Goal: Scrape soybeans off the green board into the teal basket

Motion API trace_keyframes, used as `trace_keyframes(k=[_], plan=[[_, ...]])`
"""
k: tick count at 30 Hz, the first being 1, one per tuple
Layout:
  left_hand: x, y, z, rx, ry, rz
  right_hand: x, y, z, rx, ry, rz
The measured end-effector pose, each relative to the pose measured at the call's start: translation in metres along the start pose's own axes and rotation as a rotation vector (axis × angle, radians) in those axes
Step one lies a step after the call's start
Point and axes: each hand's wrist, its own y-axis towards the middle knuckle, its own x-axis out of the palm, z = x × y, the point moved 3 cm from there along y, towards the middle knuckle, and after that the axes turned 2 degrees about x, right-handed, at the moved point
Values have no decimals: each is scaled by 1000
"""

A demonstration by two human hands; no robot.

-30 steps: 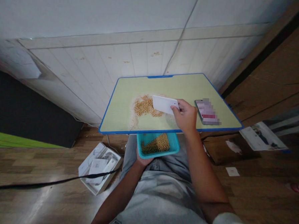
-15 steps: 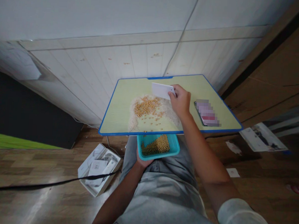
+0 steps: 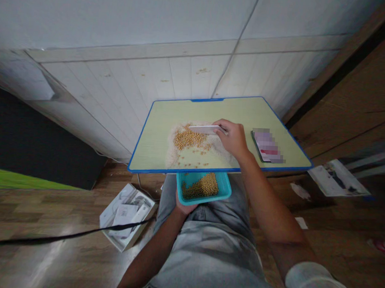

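Observation:
My right hand (image 3: 230, 137) pinches one end of a flat white card (image 3: 203, 129), its far part down over a heap of yellow soybeans (image 3: 189, 139). Around the beans lies a band of pale grains that look like rice (image 3: 172, 149), and several loose beans are scattered toward the table's near edge. Below that edge, my left hand (image 3: 185, 207) grips a turquoise plastic tray (image 3: 227, 193) from underneath, its fingers mostly hidden. Inside the tray are yellow soybeans (image 3: 211, 183) beside darker green beans (image 3: 192, 190).
The pale green folding table (image 3: 162, 112) has a blue rim and stands against the white wall. A phone (image 3: 266, 145) with a blurred screen lies on its right side. On the floor at left is an open white box (image 3: 127, 218), with a black strap (image 3: 78, 237) crossing it.
My right hand has lowered the card toward me and tilted it nearly edge-on, down into the heap. Some loose beans lie elsewhere near the table edge. The tray has hardly moved.

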Motion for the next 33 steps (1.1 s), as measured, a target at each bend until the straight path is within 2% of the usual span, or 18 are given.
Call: trace_keyframes(k=[7, 13, 19, 22, 24, 27, 33], plan=[[-10, 7, -1, 23, 9, 113, -11, -10, -10, 12, -18, -36], [-10, 7, 0, 19, 35, 41, -18, -22, -16, 0, -3, -84], [-11, 8, 1, 10, 73, -2, -35, -33, -21, -40, 22, -83], [-9, 8, 0, 28, 80, -21, -38, -30, -20, -42, 45, -46], [-9, 7, 0, 41, 97, -11, -34, -22, -18, -29, 72, 2], [-10, 5, 0, 67, 123, 2, -17, 1, -13, 8, 109, 50], [-4, -2, 1, 80, 171, -34, 27, 50, -10, 39, 91, 10]])
